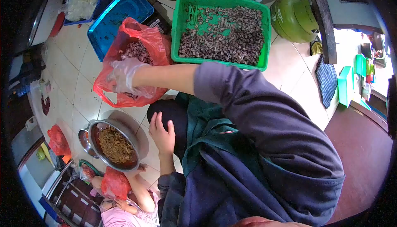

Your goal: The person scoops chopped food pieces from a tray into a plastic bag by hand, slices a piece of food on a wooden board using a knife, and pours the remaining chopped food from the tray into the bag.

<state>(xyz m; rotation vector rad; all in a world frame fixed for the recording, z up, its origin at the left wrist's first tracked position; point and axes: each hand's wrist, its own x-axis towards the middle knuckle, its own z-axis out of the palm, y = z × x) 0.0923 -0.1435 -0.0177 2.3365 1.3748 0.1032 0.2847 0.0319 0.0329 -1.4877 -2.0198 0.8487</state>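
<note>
The red plastic bag [162, 47] stands on the tiles, left of the green tub [175, 28] in the view, its thin crinkled film hiding most of the dark, ring-like pieces [137, 52] inside. The person's right hand [126, 76], in a clear, wrinkled glove, reaches into its mouth; the fingertips are lost against glove and film, so how far they are open, or whether they grip anything, cannot be told. The left hand [162, 132] is bare, fingers loosely extended and thumb apart, holding nothing, by the dark-clothed knee [165, 112]. The rigid tub holds similar rough, curled pieces; the shiny blue tray [124, 8] lies partly behind the bag. Nearer the knee, a round metal bowl [133, 139] holds a coarse brown mass. Another person [124, 218], cut off by the lower edge, has a crumpled red bundle [115, 184]
</note>
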